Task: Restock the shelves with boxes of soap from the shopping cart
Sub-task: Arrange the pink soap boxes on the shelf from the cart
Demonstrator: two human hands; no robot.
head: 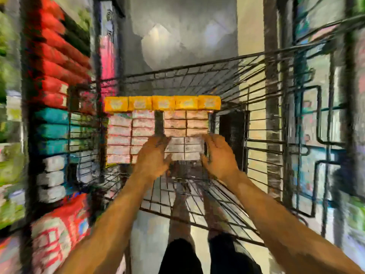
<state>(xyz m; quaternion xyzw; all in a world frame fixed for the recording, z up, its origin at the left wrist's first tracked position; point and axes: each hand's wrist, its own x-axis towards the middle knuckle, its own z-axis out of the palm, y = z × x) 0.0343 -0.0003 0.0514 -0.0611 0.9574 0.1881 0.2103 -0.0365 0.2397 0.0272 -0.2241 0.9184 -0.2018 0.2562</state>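
Most soap boxes [142, 125] sit stacked at the far end of the shopping cart [197, 192], so we judge plenty of restocking left: left hand [153, 155] flat-fingered against a pale stack [184, 147], right hand [217, 155] flanking it, grip too blurred to tell, shelves [27, 115] alongside.

Soap boxes [138, 131] stacked at far end of wire shopping cart [256, 135]: yellow row [163, 102] atop pink, peach, white stacks.
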